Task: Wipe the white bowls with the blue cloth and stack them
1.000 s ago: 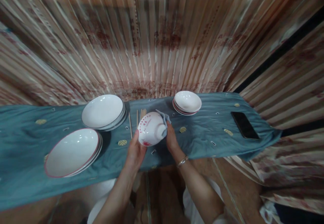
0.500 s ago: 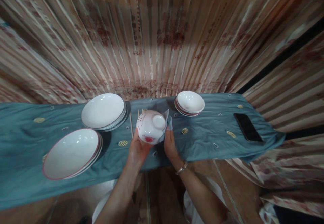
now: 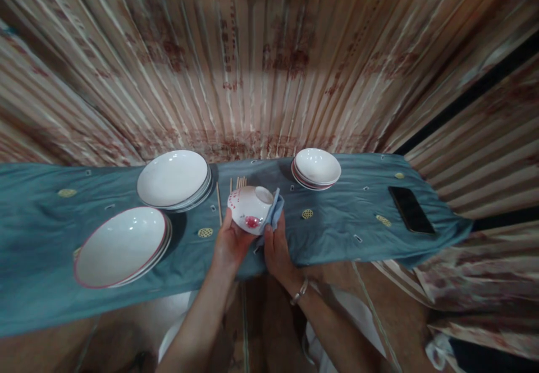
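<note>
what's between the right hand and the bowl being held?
A folded blue cloth, between the right hand and the side of the bowl; the head view shows it. Whether skin also touches the bowl is unclear.

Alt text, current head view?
The left hand grips a white flowered bowl, foot tilted up; the right hand holds a blue cloth against it. On the teal tablecloth: stacked dishes left, stacked bowls and phone right.

Head-worn view, facing forward and down, near table (image 3: 337, 213)
</note>
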A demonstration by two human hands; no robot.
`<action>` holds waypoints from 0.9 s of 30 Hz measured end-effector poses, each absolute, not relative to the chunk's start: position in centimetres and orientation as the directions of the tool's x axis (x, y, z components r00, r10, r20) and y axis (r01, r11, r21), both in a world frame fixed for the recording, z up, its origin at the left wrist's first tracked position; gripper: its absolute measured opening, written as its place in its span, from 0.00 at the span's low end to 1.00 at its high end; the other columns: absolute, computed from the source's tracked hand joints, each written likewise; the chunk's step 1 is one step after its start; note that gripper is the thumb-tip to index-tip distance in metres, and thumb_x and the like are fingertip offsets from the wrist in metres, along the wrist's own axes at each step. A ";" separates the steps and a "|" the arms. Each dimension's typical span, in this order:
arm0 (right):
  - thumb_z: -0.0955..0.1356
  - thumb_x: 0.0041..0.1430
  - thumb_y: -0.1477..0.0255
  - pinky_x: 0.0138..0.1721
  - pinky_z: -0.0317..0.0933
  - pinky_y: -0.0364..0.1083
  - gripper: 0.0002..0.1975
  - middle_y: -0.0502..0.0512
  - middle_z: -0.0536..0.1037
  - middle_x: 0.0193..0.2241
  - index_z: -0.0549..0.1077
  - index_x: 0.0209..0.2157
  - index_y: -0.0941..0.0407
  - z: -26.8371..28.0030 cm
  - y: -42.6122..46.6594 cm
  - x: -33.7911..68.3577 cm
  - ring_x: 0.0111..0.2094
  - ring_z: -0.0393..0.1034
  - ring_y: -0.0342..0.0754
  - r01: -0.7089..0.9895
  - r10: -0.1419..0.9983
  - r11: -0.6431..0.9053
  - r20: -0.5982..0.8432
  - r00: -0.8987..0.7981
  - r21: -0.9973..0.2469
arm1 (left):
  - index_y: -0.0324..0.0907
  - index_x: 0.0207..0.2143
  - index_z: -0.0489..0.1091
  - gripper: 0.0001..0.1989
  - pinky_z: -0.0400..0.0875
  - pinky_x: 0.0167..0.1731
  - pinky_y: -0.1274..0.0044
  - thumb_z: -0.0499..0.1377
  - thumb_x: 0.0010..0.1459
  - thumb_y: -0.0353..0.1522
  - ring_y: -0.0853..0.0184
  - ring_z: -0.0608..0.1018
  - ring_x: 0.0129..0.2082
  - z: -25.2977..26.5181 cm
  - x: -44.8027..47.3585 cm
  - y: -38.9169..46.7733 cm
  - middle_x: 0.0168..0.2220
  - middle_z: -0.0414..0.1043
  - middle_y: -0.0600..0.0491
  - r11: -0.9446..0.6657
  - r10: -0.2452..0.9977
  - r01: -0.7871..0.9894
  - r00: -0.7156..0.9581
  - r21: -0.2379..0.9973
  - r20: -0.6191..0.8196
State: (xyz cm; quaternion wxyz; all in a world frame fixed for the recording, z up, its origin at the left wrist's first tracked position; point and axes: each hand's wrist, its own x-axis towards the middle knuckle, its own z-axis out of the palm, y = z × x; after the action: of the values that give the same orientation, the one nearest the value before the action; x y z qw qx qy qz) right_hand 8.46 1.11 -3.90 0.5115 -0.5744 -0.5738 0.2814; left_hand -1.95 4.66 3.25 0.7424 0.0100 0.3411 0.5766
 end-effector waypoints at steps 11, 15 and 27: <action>0.55 0.71 0.66 0.67 0.48 0.63 0.34 0.68 0.41 0.71 0.35 0.71 0.60 -3.9 -0.7 8.5 0.72 0.35 0.57 0.590 0.913 0.299 0.405 0.053 -0.750 | 0.42 0.60 0.67 0.22 0.66 0.59 0.68 0.49 0.68 0.39 0.61 0.74 0.57 3.3 -1.2 3.8 0.54 0.76 0.46 0.281 0.904 -0.846 0.076 0.453 -0.420; 0.57 0.70 0.68 0.66 0.52 0.64 0.36 0.68 0.38 0.72 0.32 0.71 0.57 -3.7 -1.1 8.7 0.72 0.36 0.58 0.661 0.890 0.333 0.456 0.015 -0.672 | 0.43 0.59 0.68 0.23 0.65 0.60 0.68 0.51 0.66 0.41 0.60 0.73 0.59 3.0 -0.8 3.2 0.55 0.76 0.47 0.291 0.920 -0.820 0.097 0.493 -0.381; 0.60 0.67 0.72 0.64 0.50 0.69 0.34 0.71 0.46 0.70 0.43 0.70 0.59 -2.5 -1.3 9.9 0.72 0.34 0.63 0.779 0.784 0.464 0.606 -0.138 -0.423 | 0.37 0.47 0.76 0.20 0.62 0.62 0.69 0.61 0.59 0.42 0.58 0.72 0.60 2.5 0.7 1.7 0.53 0.77 0.44 0.248 0.948 -0.728 0.045 0.639 -0.316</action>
State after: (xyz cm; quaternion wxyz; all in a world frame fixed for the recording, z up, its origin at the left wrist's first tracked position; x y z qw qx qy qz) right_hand 9.90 -1.31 -2.47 0.4037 -0.5178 -0.7543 0.0033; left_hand 0.65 1.74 2.49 0.7059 0.1550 0.3543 0.5935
